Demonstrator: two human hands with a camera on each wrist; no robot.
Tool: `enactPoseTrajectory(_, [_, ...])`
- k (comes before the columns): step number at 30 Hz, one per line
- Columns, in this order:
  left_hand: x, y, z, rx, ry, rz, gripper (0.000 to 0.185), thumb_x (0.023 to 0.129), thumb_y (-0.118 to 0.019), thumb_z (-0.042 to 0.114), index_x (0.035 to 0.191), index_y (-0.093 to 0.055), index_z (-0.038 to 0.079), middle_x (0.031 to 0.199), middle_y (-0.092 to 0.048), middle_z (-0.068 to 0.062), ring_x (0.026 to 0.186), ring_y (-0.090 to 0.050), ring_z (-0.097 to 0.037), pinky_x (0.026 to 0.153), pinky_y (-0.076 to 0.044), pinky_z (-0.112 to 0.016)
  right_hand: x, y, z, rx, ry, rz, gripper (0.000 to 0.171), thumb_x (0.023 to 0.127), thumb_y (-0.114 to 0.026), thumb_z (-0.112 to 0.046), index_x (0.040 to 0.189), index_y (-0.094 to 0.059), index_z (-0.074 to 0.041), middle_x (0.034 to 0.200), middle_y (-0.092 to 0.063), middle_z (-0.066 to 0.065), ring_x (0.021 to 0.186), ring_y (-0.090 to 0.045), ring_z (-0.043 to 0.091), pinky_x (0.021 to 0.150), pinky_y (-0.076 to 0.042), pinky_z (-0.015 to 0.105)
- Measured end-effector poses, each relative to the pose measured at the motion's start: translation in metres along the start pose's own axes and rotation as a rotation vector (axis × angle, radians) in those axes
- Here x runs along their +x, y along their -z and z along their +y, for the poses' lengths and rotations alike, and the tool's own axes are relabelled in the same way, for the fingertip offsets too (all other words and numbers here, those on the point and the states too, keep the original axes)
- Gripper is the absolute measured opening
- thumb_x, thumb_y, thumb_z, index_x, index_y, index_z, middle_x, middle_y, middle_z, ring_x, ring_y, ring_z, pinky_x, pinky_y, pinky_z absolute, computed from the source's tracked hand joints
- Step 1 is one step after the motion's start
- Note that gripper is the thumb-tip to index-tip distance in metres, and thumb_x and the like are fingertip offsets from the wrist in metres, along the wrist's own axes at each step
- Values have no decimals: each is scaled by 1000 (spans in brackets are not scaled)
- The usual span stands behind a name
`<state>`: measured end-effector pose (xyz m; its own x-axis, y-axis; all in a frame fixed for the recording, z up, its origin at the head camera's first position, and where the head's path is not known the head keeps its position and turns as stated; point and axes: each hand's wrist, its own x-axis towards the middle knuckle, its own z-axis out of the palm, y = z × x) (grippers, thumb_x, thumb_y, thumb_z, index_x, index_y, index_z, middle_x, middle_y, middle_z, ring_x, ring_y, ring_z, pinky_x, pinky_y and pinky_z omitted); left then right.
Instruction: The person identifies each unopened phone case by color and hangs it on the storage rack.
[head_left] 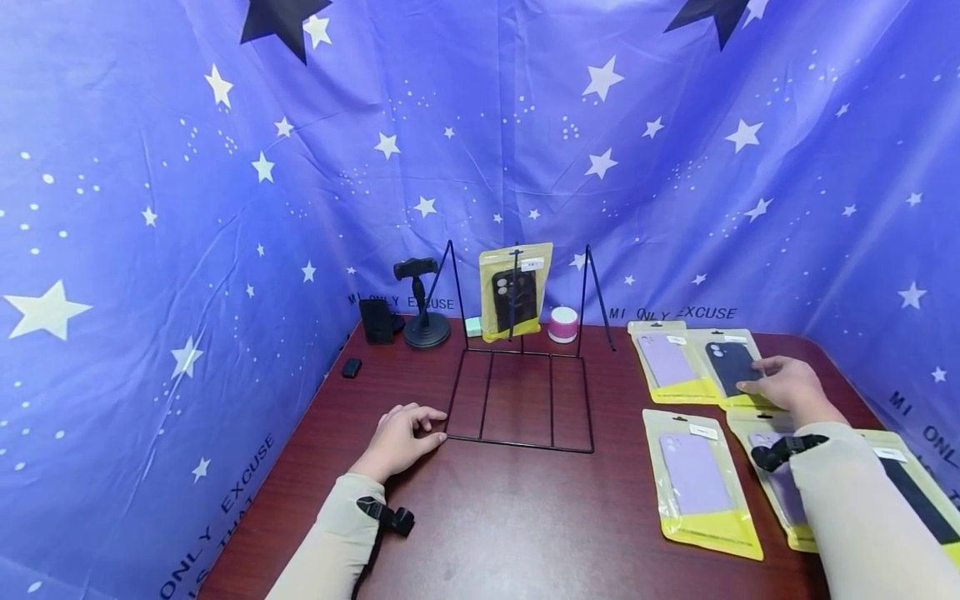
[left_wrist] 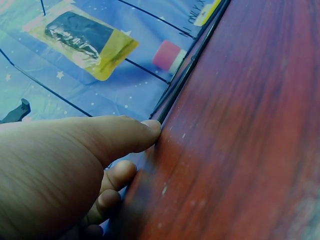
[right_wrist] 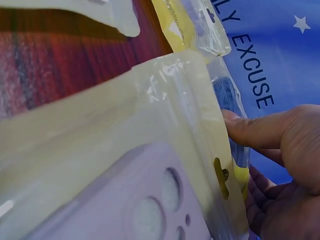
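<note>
My left hand [head_left: 397,437] pinches the front left corner of a black wire display rack [head_left: 517,446]; in the left wrist view the thumb [left_wrist: 145,131] is at the rod. A packaged black phone case [head_left: 517,292] hangs on the rack's middle prong. Over on the right, my right hand [head_left: 791,385] grips the edge of a bagged dark phone case [head_left: 731,367], thumb on its front. The right wrist view has a bagged lilac phone case [right_wrist: 150,200] in the foreground, which partly hides the gripped bag.
More bagged phone cases lie on the right: lilac ones [head_left: 693,475] and a black one [head_left: 922,500] partly under the right sleeve. Behind the rack stand a phone holder [head_left: 422,304], a black block-like stand [head_left: 377,321] and a pink-and-white jar [head_left: 562,325]. A small black object [head_left: 351,367] lies left.
</note>
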<state>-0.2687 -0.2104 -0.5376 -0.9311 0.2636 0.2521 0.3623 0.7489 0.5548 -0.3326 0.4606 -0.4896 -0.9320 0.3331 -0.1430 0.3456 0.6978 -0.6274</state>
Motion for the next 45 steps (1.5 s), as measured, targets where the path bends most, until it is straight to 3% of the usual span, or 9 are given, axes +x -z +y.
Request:
enactPoseTrajectory(7, [0, 1, 2, -5, -14, -1, 28, 88, -87, 30, 115, -79, 28, 85, -58, 9, 84, -53, -13, 92, -35, -46, 2, 2, 0, 32, -54, -34, 74, 90, -83, -21, 147, -49, 11, 149, -36, 44, 123, -44, 54, 103, -37, 68])
enactPoseTrajectory(13, [-1, 3, 5, -27, -17, 4, 29, 87, -87, 27, 115, -79, 26, 84, -57, 9, 84, -54, -13, 110, -33, -57, 0, 2, -2, 18, -38, -13, 72, 89, -83, -19, 146, -50, 12, 152, -33, 44, 133, -40, 58, 104, -36, 68])
enactPoseTrajectory(19, [-1, 1, 4, -25, -9, 2, 28, 87, -87, 28, 114, -79, 27, 84, -57, 11, 85, -53, -11, 114, -30, -57, -1, -1, 0, 3, -16, 41, 72, 88, -83, -18, 146, -50, 11, 152, -36, 42, 136, -36, 59, 107, -33, 68])
enactPoseTrajectory(27, [-2, 1, 3, -16, -10, 5, 29, 86, -88, 29, 114, -79, 27, 85, -58, 10, 84, -52, -11, 90, -34, -45, -3, 4, 0, 26, 14, 138, 78, 89, -81, -17, 151, -44, 11, 152, -36, 41, 138, -35, 60, 107, -33, 68])
enactPoseTrajectory(31, [-2, 3, 4, -22, -14, 9, 28, 87, -88, 28, 114, -79, 27, 85, -57, 10, 84, -52, -11, 91, -34, -46, -4, 6, 0, 62, 24, 133, 78, 90, -81, -15, 153, -42, 8, 157, -31, 40, 141, -31, 61, 108, -32, 69])
enactPoseTrajectory(38, [-2, 1, 1, -5, -8, -2, 28, 88, -87, 31, 115, -79, 29, 85, -58, 11, 84, -51, -11, 87, -34, -42, -2, 5, 4, 112, 36, 147, 63, 96, -75, -16, 150, -50, 5, 163, -25, 35, 145, -27, 59, 110, -30, 70])
enactPoseTrajectory(45, [-1, 0, 0, -7, -15, 7, 28, 87, -87, 31, 114, -79, 29, 84, -57, 12, 84, -49, -11, 87, -34, -42, -8, 11, -2, 205, 71, 217, 57, 100, -68, -18, 150, -51, 4, 164, -30, 30, 152, -24, 50, 114, -31, 63])
